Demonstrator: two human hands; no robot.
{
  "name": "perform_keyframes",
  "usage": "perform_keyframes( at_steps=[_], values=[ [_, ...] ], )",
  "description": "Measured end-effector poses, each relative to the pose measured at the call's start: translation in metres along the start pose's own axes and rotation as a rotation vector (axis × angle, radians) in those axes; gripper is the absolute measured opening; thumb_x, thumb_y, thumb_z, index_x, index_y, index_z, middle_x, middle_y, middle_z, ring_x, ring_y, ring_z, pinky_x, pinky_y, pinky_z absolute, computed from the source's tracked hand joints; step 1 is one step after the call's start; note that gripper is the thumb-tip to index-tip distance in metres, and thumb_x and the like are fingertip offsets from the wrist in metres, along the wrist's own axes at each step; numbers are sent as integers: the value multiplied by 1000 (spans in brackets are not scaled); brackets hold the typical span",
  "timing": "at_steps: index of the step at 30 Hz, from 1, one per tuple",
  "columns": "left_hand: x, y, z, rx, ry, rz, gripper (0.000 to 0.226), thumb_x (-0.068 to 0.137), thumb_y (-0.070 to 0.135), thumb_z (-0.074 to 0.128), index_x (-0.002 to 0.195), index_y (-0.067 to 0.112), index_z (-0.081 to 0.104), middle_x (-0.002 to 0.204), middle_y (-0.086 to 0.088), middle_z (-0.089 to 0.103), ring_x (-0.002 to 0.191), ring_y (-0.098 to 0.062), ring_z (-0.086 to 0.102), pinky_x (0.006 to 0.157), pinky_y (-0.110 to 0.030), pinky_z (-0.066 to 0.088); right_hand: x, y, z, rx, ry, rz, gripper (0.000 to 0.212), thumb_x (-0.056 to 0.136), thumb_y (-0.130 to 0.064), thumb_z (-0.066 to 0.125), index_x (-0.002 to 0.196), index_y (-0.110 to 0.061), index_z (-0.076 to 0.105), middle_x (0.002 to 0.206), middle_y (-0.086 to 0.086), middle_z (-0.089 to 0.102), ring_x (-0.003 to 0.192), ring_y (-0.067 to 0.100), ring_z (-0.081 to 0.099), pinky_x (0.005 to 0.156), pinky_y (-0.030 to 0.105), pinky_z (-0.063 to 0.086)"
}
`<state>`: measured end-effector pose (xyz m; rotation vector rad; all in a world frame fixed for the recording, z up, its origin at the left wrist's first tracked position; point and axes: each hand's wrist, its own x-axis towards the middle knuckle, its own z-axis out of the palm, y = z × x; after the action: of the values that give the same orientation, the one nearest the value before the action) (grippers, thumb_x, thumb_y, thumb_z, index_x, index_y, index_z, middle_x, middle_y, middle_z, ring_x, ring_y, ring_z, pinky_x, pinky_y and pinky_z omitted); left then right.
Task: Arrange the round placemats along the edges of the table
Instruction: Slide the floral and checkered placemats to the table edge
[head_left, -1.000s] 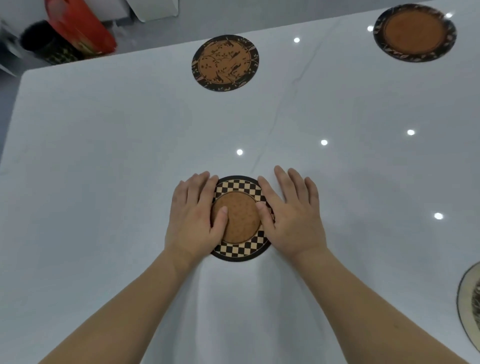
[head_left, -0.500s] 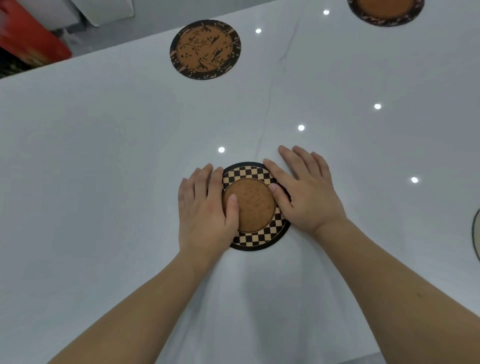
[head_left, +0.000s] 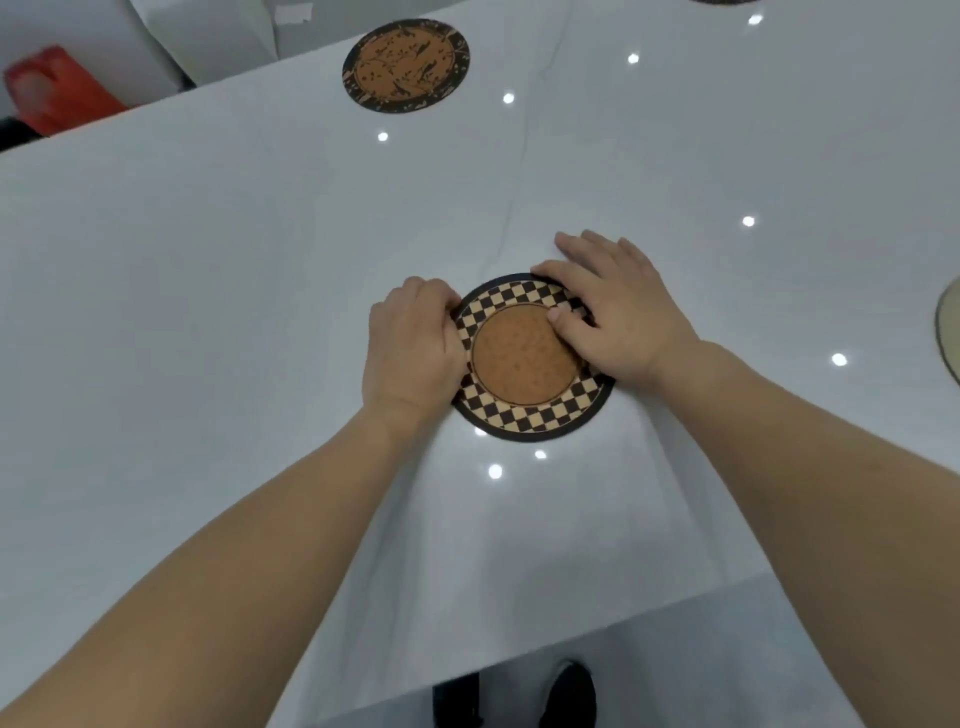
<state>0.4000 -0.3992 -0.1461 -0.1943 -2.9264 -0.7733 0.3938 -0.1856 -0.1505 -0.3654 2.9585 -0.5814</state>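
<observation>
A round checkered placemat with a brown centre lies flat on the white table, a little back from the near edge. My left hand is at its left rim with the fingers curled against the edge. My right hand lies over the upper right rim, thumb on the brown centre, fingers reaching past the mat onto the table. A second, brown-and-black patterned placemat lies at the far edge. A sliver of a pale-rimmed placemat shows at the right border.
The table's near edge runs across the bottom, with dark shoes on the floor below it. A red object and white furniture stand beyond the far left corner. Bright ceiling-light reflections dot the glossy tabletop.
My left fingers went from flat on the mat to curled at its left rim, uncovering the brown centre. The view tilted down, and the near table edge and shoes came into sight.
</observation>
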Motion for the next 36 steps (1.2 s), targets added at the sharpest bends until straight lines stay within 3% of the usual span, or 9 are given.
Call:
perform_keyframes(
  at_steps=[5, 8, 12, 17, 20, 24, 29, 36],
  values=[
    [-36, 16, -2, -10, -66, 34, 23, 73, 14, 39, 80, 8, 61, 76, -5, 63, 74, -27, 53, 73, -39, 42, -52, -6, 6, 56, 51, 15, 49, 88, -40, 46, 136, -29, 46, 151, -3, 35, 143, 21, 22, 120, 40, 7],
    [-68, 24, -2, 3, -77, 58, 18, 76, 17, 42, 80, 9, 58, 75, -4, 61, 72, -26, 52, 73, -43, 43, -81, -9, 4, 76, 81, 59, 48, 86, -42, 47, 133, -31, 50, 136, -4, 44, 131, 23, 32, 112, 38, 19],
    [-90, 25, 1, 45, -91, 108, 13, 82, 22, 49, 85, 12, 57, 79, -1, 59, 75, -25, 52, 76, -44, 42, -108, -10, 11, 22, 169, 39, 45, 88, -39, 46, 131, -29, 57, 111, 3, 52, 106, 23, 44, 100, 34, 25],
    [-89, 25, 3, 72, -91, 134, 11, 83, 19, 50, 89, 12, 56, 80, 0, 58, 77, -25, 51, 78, -42, 41, -106, -8, 15, 92, 302, 49, 32, 86, -31, 52, 110, -19, 69, 92, 3, 64, 90, 25, 56, 93, 34, 34],
    [-88, 23, 4, 86, -88, 147, 9, 84, 19, 51, 89, 13, 56, 80, 1, 57, 77, -25, 51, 77, -41, 40, -106, -9, 15, 100, 329, 54, 22, 85, -30, 53, 93, -19, 70, 81, -3, 64, 80, 20, 56, 86, 27, 33],
    [-87, 21, 6, 92, -93, 163, 9, 86, 22, 51, 88, 15, 55, 82, 3, 58, 78, -24, 51, 78, -40, 38, -104, -12, 14, 101, 309, 62, 19, 84, -33, 54, 79, -20, 66, 68, -8, 59, 69, 17, 53, 81, 29, 38],
    [-86, 21, 6, 100, -110, 155, 11, 84, 24, 48, 87, 16, 55, 83, 3, 58, 79, -23, 51, 80, -40, 38, -104, -14, 13, 89, 310, 81, 20, 84, -32, 54, 72, -20, 64, 63, -10, 56, 64, 16, 52, 80, 28, 37],
    [-87, 23, 5, 98, -123, 141, 12, 82, 24, 46, 84, 15, 54, 80, 3, 57, 78, -23, 50, 80, -42, 38, -107, -16, 13, 84, 308, 98, 20, 85, -30, 52, 71, -18, 60, 62, -10, 53, 63, 16, 51, 92, 29, 33]
  ],
)
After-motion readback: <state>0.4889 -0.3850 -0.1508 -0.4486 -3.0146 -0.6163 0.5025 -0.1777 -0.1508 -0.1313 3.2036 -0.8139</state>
